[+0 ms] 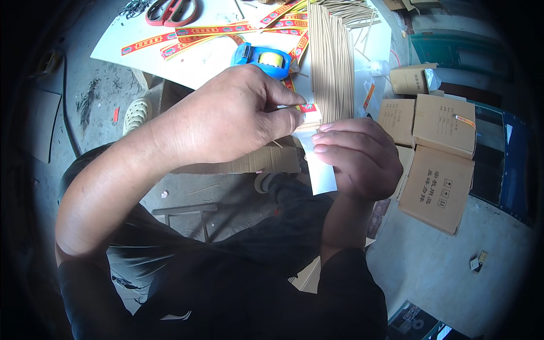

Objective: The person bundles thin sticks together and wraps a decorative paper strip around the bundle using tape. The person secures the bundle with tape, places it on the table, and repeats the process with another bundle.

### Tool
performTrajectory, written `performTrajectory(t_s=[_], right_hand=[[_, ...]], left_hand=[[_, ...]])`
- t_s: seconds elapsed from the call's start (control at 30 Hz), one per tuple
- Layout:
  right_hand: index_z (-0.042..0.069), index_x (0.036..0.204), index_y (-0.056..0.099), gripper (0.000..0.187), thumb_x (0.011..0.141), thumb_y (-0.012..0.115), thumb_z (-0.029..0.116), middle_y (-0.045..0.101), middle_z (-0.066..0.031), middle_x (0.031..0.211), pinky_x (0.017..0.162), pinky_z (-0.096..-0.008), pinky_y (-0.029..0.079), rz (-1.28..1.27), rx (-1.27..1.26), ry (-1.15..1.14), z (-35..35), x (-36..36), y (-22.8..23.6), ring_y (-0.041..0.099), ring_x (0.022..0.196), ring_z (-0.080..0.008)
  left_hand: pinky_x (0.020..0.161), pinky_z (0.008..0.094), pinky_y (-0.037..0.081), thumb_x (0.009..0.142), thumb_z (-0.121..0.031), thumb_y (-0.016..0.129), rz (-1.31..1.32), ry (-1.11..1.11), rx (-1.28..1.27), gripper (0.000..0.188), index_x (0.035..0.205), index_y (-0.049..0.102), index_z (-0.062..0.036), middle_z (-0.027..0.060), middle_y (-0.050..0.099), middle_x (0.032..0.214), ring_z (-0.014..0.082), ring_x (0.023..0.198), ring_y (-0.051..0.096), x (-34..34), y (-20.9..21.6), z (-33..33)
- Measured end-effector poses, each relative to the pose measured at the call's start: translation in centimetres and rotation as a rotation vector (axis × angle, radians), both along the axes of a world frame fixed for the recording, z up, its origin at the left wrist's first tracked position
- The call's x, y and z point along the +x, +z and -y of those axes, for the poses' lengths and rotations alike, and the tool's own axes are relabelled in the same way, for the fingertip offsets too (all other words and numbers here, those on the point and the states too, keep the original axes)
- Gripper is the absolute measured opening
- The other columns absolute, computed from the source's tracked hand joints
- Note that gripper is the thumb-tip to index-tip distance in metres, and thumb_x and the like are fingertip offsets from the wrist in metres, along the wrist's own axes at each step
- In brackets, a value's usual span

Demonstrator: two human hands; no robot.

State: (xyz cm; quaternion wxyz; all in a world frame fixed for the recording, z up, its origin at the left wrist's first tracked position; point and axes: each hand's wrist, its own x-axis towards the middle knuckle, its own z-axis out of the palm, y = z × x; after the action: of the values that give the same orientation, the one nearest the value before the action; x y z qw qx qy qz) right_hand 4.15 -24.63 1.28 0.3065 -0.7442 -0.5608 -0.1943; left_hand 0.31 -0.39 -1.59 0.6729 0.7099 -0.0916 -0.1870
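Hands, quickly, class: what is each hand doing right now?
Left hand: closed, fingers pinching the red-and-white paper strip at the end of the stick bundle.
Right hand: closed, gripping the same strip from the other side.

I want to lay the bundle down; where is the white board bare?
Bare patch on the white board, between the red-and-yellow strips and blue tape dispenser. Crowded at the right: stick bundle and loose sticks.
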Motion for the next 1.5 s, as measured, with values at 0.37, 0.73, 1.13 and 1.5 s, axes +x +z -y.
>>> performTrajectory(t_s=[0.37, 0.73, 1.13, 1.5], right_hand=[[0.011, 0.080, 0.073, 0.011, 0.076, 0.082, 0.006, 0.077, -0.0015, 0.084, 0.062, -0.0306, 0.058, 0.025, 0.010, -0.040, -0.1, -0.5, 0.3, 0.078, 0.079, -0.0200], [0.009, 0.082, 0.072, 0.009, 0.079, 0.079, 0.005, 0.077, -0.0055, 0.085, 0.065, -0.0324, 0.060, 0.045, -0.021, -0.029, 0.0, -0.5, 0.7, 0.077, 0.080, -0.0234], [0.004, 0.087, 0.070, 0.006, 0.086, 0.074, 0.008, 0.080, -0.0134, 0.093, 0.076, -0.0409, 0.064, 0.051, -0.092, -0.026, -0.3, 0.1, 0.4, 0.078, 0.087, -0.0305], [0.007, 0.085, 0.075, 0.016, 0.078, 0.077, -0.007, 0.078, -0.0047, 0.087, 0.084, -0.0400, 0.067, -0.034, 0.000, -0.065, -0.2, 0.7, -2.0, 0.078, 0.084, -0.0245]], left_hand=[[0.082, 0.0325, 0.060, 0.104, -0.019, 0.068, -0.038, 0.008, -0.047, 0.026, 0.117, 0.079, 0.0001, 0.0146, 0.079, 0.087, 0.0178, 0.081, 0.077, 0.0, 0.5, 0.0], [0.079, 0.0323, 0.058, 0.102, -0.015, 0.066, -0.037, 0.015, -0.097, 0.025, 0.116, 0.079, 0.0013, 0.0138, 0.076, 0.082, 0.0162, 0.075, 0.071, -0.5, 0.1, 0.5], [0.076, 0.0396, 0.058, 0.100, -0.015, 0.068, 0.097, -0.010, -0.057, 0.021, 0.109, 0.079, 0.0006, 0.0193, 0.073, 0.079, 0.0287, 0.071, 0.072, -1.2, -0.8, 1.3], [0.078, 0.0419, 0.059, 0.100, -0.013, 0.068, 0.139, -0.003, 0.019, 0.020, 0.107, 0.079, 0.0027, 0.0222, 0.074, 0.083, 0.0338, 0.077, 0.074, -1.2, -0.4, 1.1]])
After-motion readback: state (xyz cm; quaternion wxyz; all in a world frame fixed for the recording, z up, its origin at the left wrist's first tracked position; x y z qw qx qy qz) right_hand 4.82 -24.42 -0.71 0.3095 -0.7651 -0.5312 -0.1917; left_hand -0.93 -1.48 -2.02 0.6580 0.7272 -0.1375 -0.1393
